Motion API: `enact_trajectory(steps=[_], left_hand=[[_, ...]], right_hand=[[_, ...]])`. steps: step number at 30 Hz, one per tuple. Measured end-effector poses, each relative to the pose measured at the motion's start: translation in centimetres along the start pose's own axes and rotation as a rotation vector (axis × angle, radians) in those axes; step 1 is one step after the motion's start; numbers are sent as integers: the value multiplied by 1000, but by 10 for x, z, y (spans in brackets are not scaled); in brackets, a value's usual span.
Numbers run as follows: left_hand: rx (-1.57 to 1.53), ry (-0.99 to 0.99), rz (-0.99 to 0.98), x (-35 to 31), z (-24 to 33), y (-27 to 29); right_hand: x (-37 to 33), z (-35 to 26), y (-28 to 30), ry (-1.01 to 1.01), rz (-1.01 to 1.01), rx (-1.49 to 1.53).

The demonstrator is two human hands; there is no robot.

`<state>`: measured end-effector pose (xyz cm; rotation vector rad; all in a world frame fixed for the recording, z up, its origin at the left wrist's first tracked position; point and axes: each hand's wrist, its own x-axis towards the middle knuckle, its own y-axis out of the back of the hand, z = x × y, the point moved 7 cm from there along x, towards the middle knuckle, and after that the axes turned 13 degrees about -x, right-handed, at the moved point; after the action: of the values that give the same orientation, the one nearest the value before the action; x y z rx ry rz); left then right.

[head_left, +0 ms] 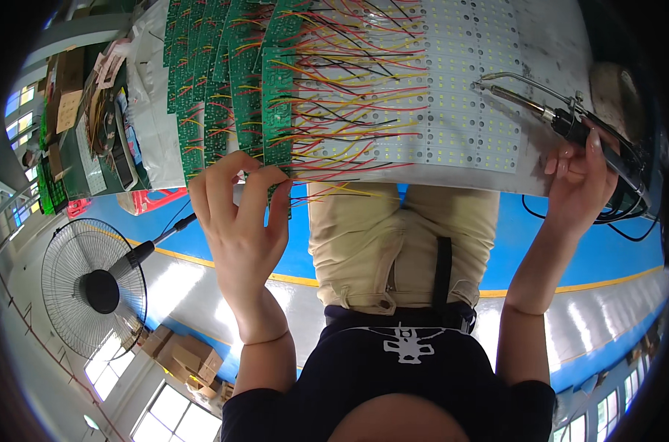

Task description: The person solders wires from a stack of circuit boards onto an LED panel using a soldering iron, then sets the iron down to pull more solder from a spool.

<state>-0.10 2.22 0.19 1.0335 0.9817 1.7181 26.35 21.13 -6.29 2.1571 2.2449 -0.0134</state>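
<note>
My left hand (242, 214) is at the near edge of the table, fingers bent and closed round the near end of a green circuit board strip (278, 99). Part of its grip is hidden behind the fingers. Red, black and yellow wires (356, 99) run from this board across the white LED panels (460, 110) to its right. My right hand (581, 173) is wrapped round the black handle of a soldering iron (566, 125). A thin curved metal tube (533, 82) is fixed alongside, and both tips point at the LED panels' right side.
More green circuit boards (209, 81) lie overlapped to the left. A black cable (629, 232) hangs at the right table edge. A standing fan (98, 291) is at the left, with cardboard boxes (190, 357) beyond. Tools and a tray (120, 140) sit at the far left.
</note>
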Motion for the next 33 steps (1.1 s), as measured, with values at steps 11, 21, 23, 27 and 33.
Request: enact_trajectory(steps=[11,21,23,27,33], left_hand=[[-112,-28,-29,7,6,-10],[-125,-51,9,16,22,-19],[-124,-49,12,16,25,-22],[-168,-44,54,14,23,-20],[-369,69,314,-5,-7,-10]], right_hand=[[-1,-4,0,52,-86,17],[-1,-3,-3,6,-47,-30],[-1,-2,-5,28,-92,11],[-1,-3,-2,20,-67,-4],[-2,-1,-8,42,-106,39]])
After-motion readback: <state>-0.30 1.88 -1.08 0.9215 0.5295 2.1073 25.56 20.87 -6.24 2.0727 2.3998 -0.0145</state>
